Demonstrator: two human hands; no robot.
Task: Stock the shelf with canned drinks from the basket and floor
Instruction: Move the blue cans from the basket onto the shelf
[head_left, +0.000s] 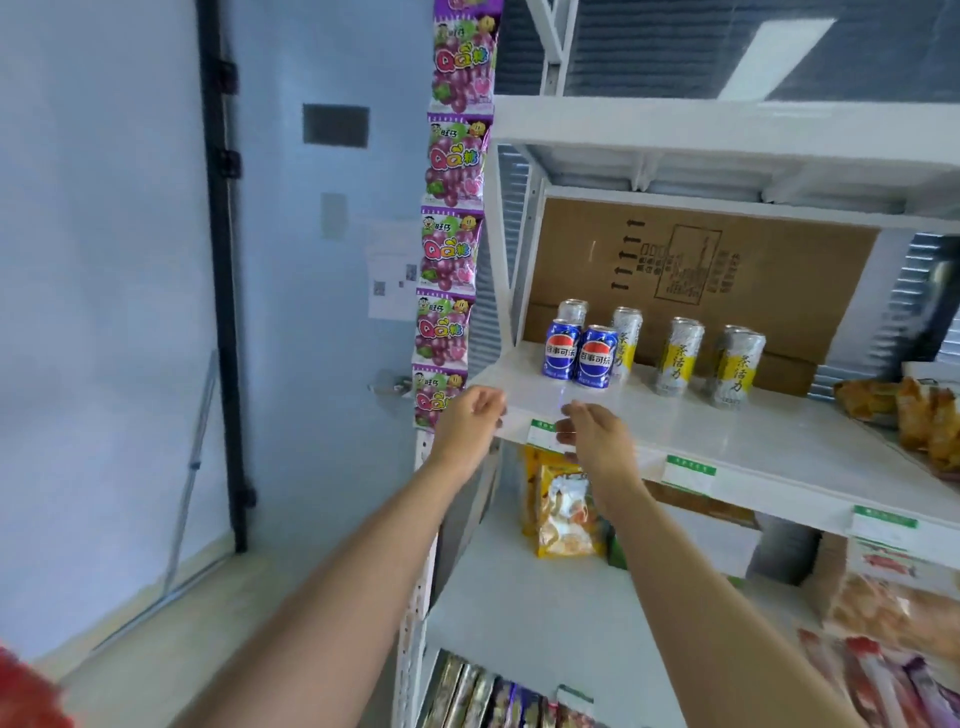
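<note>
Our left hand (470, 415) and right hand (597, 436) hover side by side at the front lip of the white shelf (753, 441), fingers loosely curled and holding nothing. We cannot tell whether the right fingertips touch the price label (543, 434) just beside them. Beyond our hands a bare strip of shelf board runs up to the drinks. Two blue cans (595, 358) stand touching each other straight ahead with another can behind them, and three silver-and-yellow cans (683, 353) stand beyond and to the right of the right hand, with gaps between them. A cardboard sheet (701, 260) closes the back behind the cans, and the upper shelf board (675, 130) caps the space above. Just left of the left hand a strip of purple candy packets (452, 234) hangs down the upright. Below the right wrist sit yellow snack bags (561, 504), and well to the right lie wrapped pastries (909, 410). A blurred red shape (26, 691) shows low beside our left arm.
</note>
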